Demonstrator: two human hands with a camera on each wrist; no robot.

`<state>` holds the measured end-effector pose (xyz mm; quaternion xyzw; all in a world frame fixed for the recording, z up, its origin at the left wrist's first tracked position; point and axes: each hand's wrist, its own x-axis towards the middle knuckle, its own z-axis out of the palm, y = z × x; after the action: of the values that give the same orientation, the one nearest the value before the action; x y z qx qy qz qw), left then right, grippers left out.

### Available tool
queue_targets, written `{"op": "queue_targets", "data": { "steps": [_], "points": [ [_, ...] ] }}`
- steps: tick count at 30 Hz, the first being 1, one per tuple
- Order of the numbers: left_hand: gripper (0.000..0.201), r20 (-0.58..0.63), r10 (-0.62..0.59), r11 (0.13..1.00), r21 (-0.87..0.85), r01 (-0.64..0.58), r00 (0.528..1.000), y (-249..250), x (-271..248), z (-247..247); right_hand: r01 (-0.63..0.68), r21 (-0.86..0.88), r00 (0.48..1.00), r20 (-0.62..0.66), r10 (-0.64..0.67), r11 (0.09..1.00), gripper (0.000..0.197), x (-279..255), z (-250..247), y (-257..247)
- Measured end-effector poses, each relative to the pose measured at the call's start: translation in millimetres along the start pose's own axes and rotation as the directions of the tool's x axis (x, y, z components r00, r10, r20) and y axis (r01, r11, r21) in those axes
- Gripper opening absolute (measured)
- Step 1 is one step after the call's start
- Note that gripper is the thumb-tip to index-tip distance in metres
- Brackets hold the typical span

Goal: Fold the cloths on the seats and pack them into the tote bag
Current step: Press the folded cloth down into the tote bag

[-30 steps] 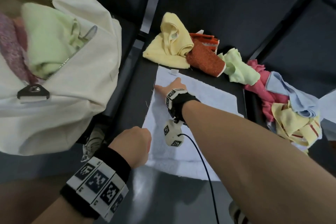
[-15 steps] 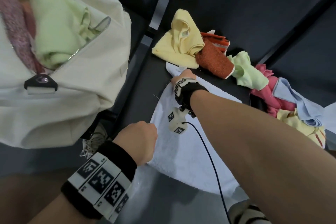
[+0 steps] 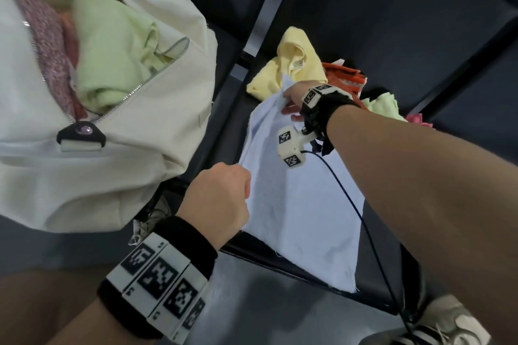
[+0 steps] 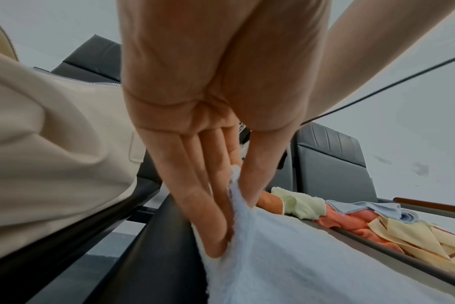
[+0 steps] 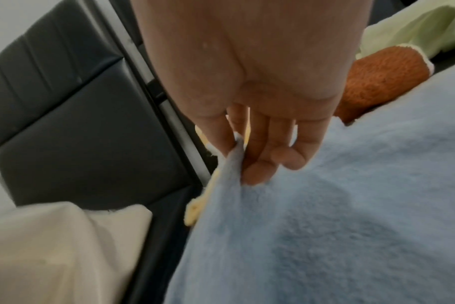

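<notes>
I hold the pale blue cloth (image 3: 302,204) by its left edge: my left hand (image 3: 221,199) pinches the near corner between thumb and fingers (image 4: 195,197), and my right hand (image 3: 294,98) pinches the far corner, thumb against fingers (image 5: 257,164). Both sets of fingers are clamped on the cloth. The edge between my hands is raised off the dark seat (image 3: 392,274), while the rest of the cloth lies spread on it, its right edge flat. The step in hand appears to be the first fold. To do it well, I keep both pinches at the very corners and hold the raised edge taut, so no slack sags between them. I judge that both hands should travel together toward the right edge at equal height, so the two corners land squarely on their opposite corners. The terry fabric looks soft and is likely to drag or bunch if one hand leads. The crumpled yellow cloth (image 3: 291,64) lies just beyond my right hand, so I should lift clear of it to avoid snagging. The tote bag (image 3: 112,165) sits to the left, its zip open, with a green cloth (image 3: 112,59) already inside.
</notes>
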<state>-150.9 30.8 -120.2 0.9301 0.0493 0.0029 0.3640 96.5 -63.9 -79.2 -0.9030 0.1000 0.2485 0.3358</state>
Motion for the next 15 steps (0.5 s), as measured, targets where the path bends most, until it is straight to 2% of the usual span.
{"op": "queue_targets", "data": {
  "steps": [2, 5, 7, 10, 13, 15],
  "points": [
    [0.017, 0.023, 0.001, 1.000, -0.025, 0.000, 1.000, 0.8, 1.0, 0.7, -0.027, -0.081, 0.999, 0.017, 0.028, 0.996, 0.023, -3.1, 5.8, 5.5],
    [0.015, 0.013, 0.004, 1.000, -0.024, -0.004, 1.000, 2.3, 1.2, 0.3, -0.001, -0.159, 0.998, 0.056, 0.010, 0.987, 0.026, 19.5, 27.5, 17.0],
    [0.010, 0.032, -0.016, 1.000, -0.008, 0.017, 0.999, 7.3, 0.7, -2.6, -0.014, -0.245, 1.000, -0.024, 0.008, 0.969, 0.030, 25.2, 31.6, 18.6],
    [0.008, 0.027, -0.008, 1.000, 0.013, 0.007, 1.000, 12.7, 1.0, -5.0, -0.043, -0.256, 0.984, -0.177, -0.004, 0.966, 0.047, 9.4, 26.6, 6.5],
    [0.006, 0.062, 0.034, 0.999, -0.003, -0.034, 0.997, 23.1, 2.9, -8.0, 0.002, -0.341, 0.977, -0.199, -0.074, 0.940, 0.057, 16.0, 24.8, -1.1],
    [0.006, 0.092, 0.047, 0.998, 0.036, -0.050, 0.995, 28.0, 3.2, -4.9, 0.031, -0.417, 0.980, -0.165, -0.110, 0.908, 0.058, 19.0, 29.8, -4.8]
  ]
}}
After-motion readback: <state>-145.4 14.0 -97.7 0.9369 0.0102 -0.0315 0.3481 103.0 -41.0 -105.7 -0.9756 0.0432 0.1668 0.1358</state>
